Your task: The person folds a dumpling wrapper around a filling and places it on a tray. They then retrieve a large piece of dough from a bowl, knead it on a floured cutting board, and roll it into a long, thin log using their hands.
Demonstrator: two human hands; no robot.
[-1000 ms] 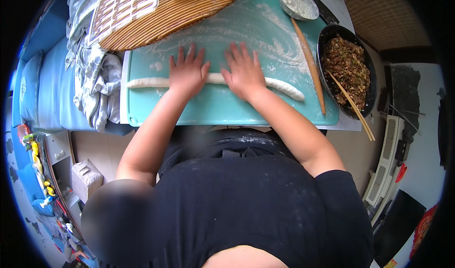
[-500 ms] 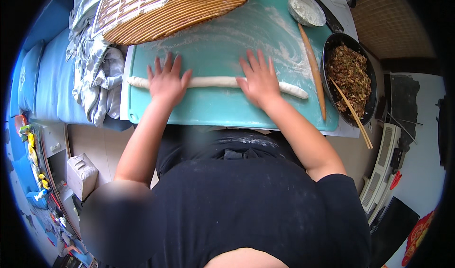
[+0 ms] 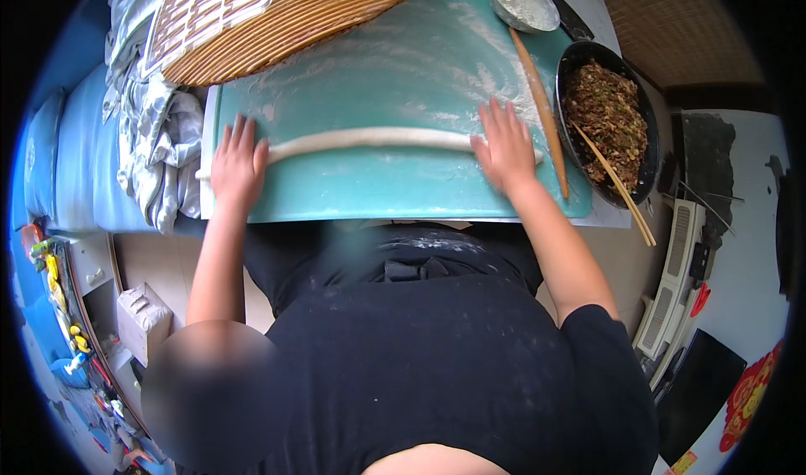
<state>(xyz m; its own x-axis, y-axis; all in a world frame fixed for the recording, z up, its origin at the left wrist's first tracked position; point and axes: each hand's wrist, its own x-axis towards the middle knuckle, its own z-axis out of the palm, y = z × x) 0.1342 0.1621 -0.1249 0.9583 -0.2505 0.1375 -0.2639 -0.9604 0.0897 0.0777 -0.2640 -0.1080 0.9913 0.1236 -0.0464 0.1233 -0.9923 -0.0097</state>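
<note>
A long white dough rope (image 3: 378, 138) lies across the floured green mat (image 3: 361, 191), bowing gently away from me in the middle. My left hand (image 3: 238, 164) rests flat over its left end, fingers pointing away from me; a short tip pokes out past the hand at the mat's edge. Over the right end lies my right hand (image 3: 506, 149), also flat with fingers stretched out. A small bit of dough shows just beyond it. Neither hand grips the rope; both press on it from above.
Right of the mat stands a black pan (image 3: 561, 131) of minced filling (image 3: 606, 110) with chopsticks (image 3: 617, 188) across it. A wooden rolling pin (image 3: 540, 110) lies beside it, below a bowl of flour (image 3: 525, 6). At the far left are a woven round tray (image 3: 311, 28) and a clear plastic divided tray (image 3: 210, 9).
My hands have slid apart, the left toward the left edge and the right toward the rolling pin. The dough rope is longer, thinner and more curved.
</note>
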